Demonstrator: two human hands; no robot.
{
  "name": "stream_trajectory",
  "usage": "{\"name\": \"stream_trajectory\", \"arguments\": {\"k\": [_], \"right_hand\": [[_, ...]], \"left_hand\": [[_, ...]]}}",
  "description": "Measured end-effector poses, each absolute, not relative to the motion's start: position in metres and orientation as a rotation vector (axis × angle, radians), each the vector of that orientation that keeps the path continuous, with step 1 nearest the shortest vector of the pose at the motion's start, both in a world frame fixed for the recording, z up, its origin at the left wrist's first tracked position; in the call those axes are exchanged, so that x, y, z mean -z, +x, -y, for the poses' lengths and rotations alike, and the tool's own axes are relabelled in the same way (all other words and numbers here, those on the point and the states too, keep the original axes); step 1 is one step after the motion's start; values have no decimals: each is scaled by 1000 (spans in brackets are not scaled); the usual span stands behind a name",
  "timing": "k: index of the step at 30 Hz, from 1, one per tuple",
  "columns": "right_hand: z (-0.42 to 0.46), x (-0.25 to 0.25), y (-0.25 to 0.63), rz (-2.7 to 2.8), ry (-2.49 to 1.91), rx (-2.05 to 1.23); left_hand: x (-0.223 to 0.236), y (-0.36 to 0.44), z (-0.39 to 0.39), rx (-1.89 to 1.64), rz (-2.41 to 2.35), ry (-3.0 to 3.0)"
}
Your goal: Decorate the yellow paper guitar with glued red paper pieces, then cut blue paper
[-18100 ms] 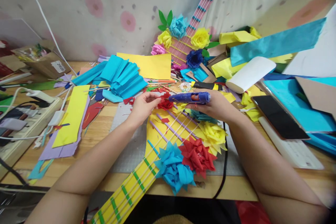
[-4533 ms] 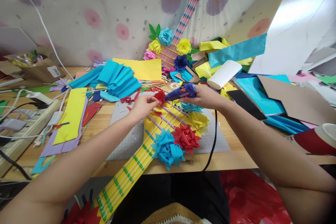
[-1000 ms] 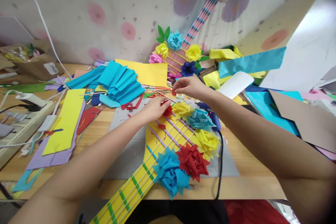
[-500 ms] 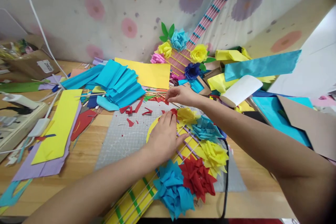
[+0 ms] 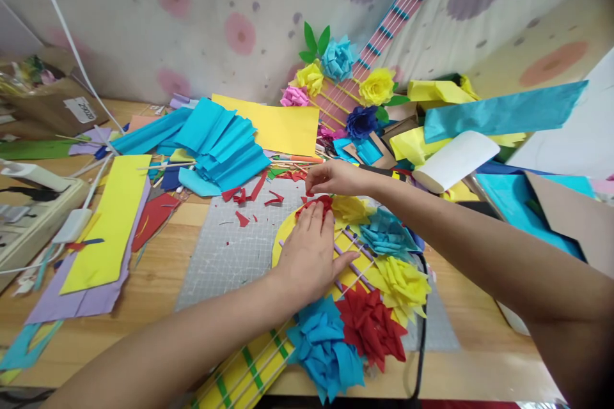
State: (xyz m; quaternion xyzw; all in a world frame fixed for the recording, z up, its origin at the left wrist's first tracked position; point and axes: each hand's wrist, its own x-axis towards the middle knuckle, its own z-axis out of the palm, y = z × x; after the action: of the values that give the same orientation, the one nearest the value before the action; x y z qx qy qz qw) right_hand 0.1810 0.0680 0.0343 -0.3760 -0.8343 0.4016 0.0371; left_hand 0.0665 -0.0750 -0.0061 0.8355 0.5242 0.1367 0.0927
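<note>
A yellow paper guitar (image 5: 283, 239) with paper flowers lies on a grey cutting mat (image 5: 225, 252). My left hand (image 5: 309, 252) rests flat on the guitar body, fingers stretched out, fingertips at a small red flower (image 5: 321, 203). My right hand (image 5: 333, 177) hovers just beyond that flower with fingers pinched together on a small red paper piece. Yellow (image 5: 350, 209), teal (image 5: 386, 236), yellow (image 5: 400, 278), red (image 5: 369, 326) and blue (image 5: 323, 345) flowers ring the guitar body.
Red scraps (image 5: 249, 195) lie on the mat. Folded blue paper (image 5: 220, 144) and a yellow sheet (image 5: 273, 124) lie behind. A pink guitar (image 5: 355, 77) with flowers leans on the wall. A black cord (image 5: 422, 332) runs off the table edge. A power strip (image 5: 33, 217) sits left.
The glue gun seen in my right hand earlier is no longer held. My left hand has flattened on the guitar body. My right hand has moved down close to the red flower.
</note>
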Motion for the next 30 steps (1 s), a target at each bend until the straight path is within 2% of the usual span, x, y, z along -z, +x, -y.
{"name": "stream_trajectory", "arguments": {"k": [20, 30], "right_hand": [[-59, -42, 188, 2567, -1072, -1474], [-58, -46, 186, 2644, -1178, -1369]], "left_hand": [[5, 67, 76, -440, -1531, 2445], [0, 66, 76, -404, -1526, 2454]]}}
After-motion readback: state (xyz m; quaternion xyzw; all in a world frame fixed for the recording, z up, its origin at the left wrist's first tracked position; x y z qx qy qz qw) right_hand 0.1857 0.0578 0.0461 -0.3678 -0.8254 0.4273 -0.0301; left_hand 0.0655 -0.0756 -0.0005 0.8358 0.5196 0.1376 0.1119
